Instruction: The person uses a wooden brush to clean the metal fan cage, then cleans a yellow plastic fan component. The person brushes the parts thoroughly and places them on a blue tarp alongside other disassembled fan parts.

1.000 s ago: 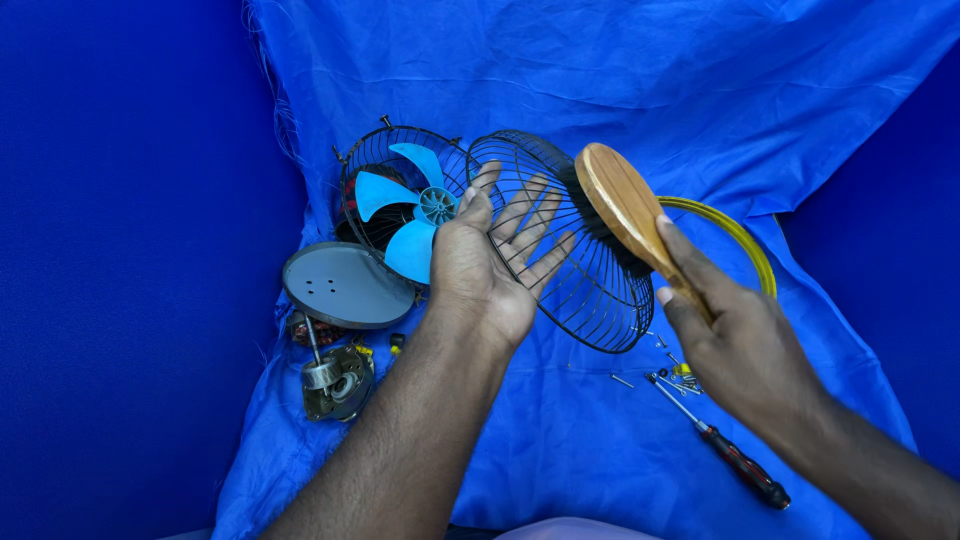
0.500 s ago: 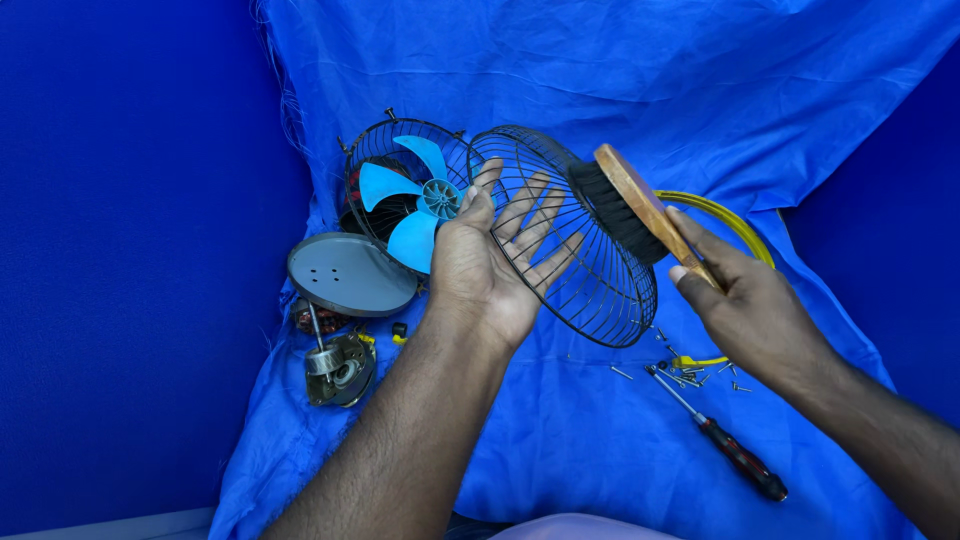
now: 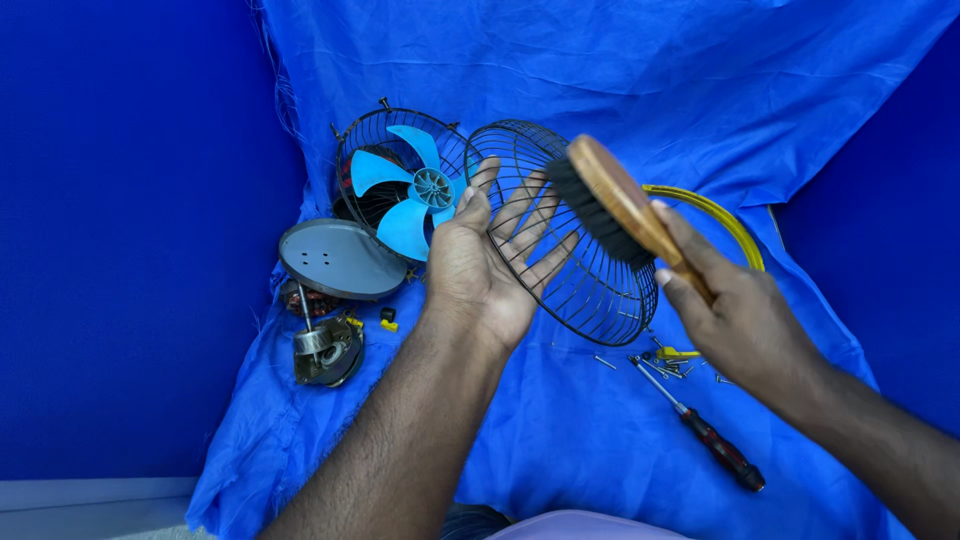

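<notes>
The brush has tipped, bristles now against the wire guard. The left hand, fingers spread, cups that guard from behind. The right hand grips the brush handle, just beside it.

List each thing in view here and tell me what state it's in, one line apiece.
left hand: open, fingers spread against the wire guard
right hand: closed around the brush handle
wooden brush: held up, bristles facing the guard
wire fan guard: detached, tilted up
blue fan blade: lying in the rear guard
grey disc: lying flat
screwdriver: lying on the cloth
</notes>
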